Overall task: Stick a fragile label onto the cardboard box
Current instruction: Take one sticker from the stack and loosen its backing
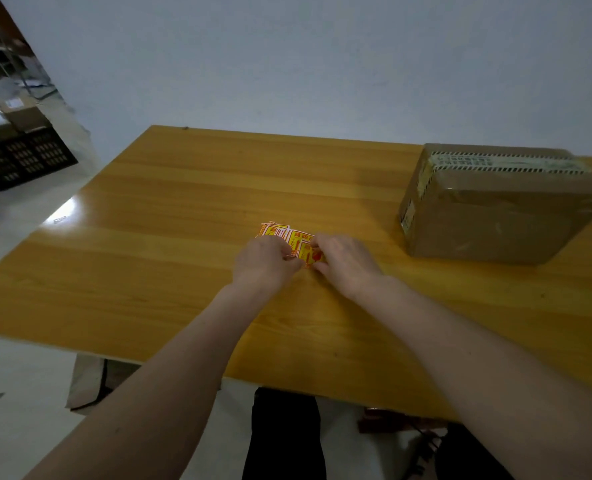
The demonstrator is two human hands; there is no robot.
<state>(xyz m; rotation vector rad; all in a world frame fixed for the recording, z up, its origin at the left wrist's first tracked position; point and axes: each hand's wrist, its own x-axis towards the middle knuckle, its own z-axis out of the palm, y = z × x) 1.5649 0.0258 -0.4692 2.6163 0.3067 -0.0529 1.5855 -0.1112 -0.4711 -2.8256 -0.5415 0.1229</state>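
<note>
A small pile of yellow-and-red fragile labels [289, 237] lies near the middle of the wooden table [170, 209]. My left hand [267, 263] and my right hand [345, 261] meet over the pile, fingers pinching one label [310, 255] between them. A taped brown cardboard box [502, 209] stands at the table's right side, well apart from both hands. My fingers hide part of the label.
A grey wall rises behind the table. At the far left, beyond the table, stand a black crate [24, 157] and stacked small boxes [3, 119]. A bag [86, 379] sits on the floor under the table's front edge.
</note>
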